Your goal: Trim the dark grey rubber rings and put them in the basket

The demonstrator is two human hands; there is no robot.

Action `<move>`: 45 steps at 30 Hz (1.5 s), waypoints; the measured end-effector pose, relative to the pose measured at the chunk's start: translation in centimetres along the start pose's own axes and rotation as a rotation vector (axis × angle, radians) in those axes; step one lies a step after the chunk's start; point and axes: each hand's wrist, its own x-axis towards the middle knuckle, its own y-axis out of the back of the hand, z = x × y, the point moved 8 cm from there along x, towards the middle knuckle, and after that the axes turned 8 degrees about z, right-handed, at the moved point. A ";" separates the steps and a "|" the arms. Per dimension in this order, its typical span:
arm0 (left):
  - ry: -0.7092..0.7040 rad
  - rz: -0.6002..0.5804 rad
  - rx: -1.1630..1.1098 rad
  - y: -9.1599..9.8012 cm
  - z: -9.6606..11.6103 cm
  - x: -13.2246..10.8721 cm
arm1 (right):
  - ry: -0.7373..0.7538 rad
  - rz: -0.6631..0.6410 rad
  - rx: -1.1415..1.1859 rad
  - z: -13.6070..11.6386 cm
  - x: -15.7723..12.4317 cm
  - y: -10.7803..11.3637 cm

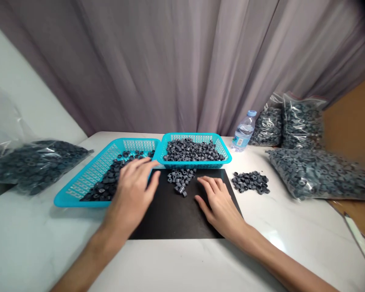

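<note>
Handling small rings (181,177) well is probably calling for loose fingers: the left hand (134,184) is hanging over the latticed blue plastic basket (88,175), thumb apart from fingers; the stubby, hollow, dark-grey rings are lying heaped between the hands on a smooth black mat (173,223); the right hand (216,198) is hanging just beside them, fingers parted, seemingly gripping nothing; another pile (251,182) is sitting on the glossy, marbled desk (39,243).

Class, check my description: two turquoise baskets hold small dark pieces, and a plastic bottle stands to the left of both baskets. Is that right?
Not quite: the plastic bottle stands to the right of both baskets, as the head view shows. The rest holds: two turquoise baskets, the left basket and the right basket, hold small dark pieces.
</note>
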 end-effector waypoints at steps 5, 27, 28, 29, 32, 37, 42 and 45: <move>-0.245 -0.249 -0.129 -4.3 6.7 -3.2 | 0.066 -0.021 -0.103 -0.6 0.5 -0.9; 0.003 -0.340 -0.283 -5.9 4.6 -4.1 | 0.124 -0.080 -0.297 2.5 4.8 -4.0; -0.008 -0.340 -0.270 -5.8 4.7 -4.0 | 0.127 -0.082 -0.294 2.4 4.8 -4.0; -0.019 -0.341 -0.258 -5.8 4.8 -4.0 | 0.128 -0.083 -0.292 2.3 4.9 -4.0; -0.037 -0.347 -0.238 -5.8 4.9 -3.9 | 0.119 -0.075 -0.286 2.1 5.0 -3.8; -0.019 -0.326 -0.256 -5.7 4.7 -3.9 | 0.103 -0.050 -0.254 2.1 4.4 -2.7; 0.012 -0.287 -0.328 -5.2 5.1 -4.0 | 0.091 -0.047 -0.102 0.9 2.2 -1.0; -0.035 -0.308 -0.364 -5.1 5.9 -4.1 | 0.059 -0.068 0.033 0.3 0.5 -0.3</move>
